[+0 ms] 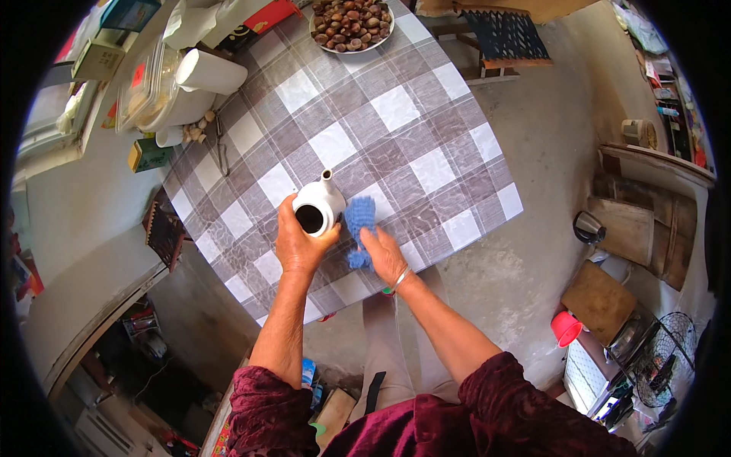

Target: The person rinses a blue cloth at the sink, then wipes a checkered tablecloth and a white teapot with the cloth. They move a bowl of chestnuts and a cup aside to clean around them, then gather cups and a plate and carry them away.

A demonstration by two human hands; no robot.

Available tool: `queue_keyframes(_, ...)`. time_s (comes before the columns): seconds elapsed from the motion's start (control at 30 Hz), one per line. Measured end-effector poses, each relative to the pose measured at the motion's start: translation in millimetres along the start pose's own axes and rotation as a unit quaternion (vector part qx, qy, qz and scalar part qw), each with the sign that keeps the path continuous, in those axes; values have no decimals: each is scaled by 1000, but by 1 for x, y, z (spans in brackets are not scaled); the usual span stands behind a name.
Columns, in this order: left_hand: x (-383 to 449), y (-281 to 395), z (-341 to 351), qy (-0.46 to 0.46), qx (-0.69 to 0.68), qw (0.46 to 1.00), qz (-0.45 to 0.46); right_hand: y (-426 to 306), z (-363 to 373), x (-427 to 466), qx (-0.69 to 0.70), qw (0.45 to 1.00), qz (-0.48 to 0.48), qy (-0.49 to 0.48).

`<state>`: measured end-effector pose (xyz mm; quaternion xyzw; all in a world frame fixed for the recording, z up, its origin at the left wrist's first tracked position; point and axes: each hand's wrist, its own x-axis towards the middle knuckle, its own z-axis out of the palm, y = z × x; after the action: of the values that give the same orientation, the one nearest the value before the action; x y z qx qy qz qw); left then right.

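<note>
My left hand grips a white teapot without a lid, fingers around its left side and thumb at the lower right of its round opening. The inside looks dark, and the spout points away from me. Just right of the pot, my right hand holds a blue knitted cloth between thumb and fingers. A narrow gap parts the cloth from the pot. Both hands are over the near part of a table with a checked grey and white tablecloth.
A plate of chestnuts sits at the table's far edge. A white cup, clear plastic containers, a green box and metal tongs crowd the left edge. Beyond the table stands a folding stool.
</note>
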<state>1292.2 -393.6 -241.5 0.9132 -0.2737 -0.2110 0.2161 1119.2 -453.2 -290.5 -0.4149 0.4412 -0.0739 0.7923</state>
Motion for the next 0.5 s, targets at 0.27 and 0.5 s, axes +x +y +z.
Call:
queue_keyframes(0.27, 2, -5, 1, -4, 11, 1000, -19, -93, 25, 57, -380, 921, -10, -88)
queue_keyframes(0.5, 2, 1, -2, -15, 0, 1000, -18, -143, 70, 75, -570, 816, 1, -97)
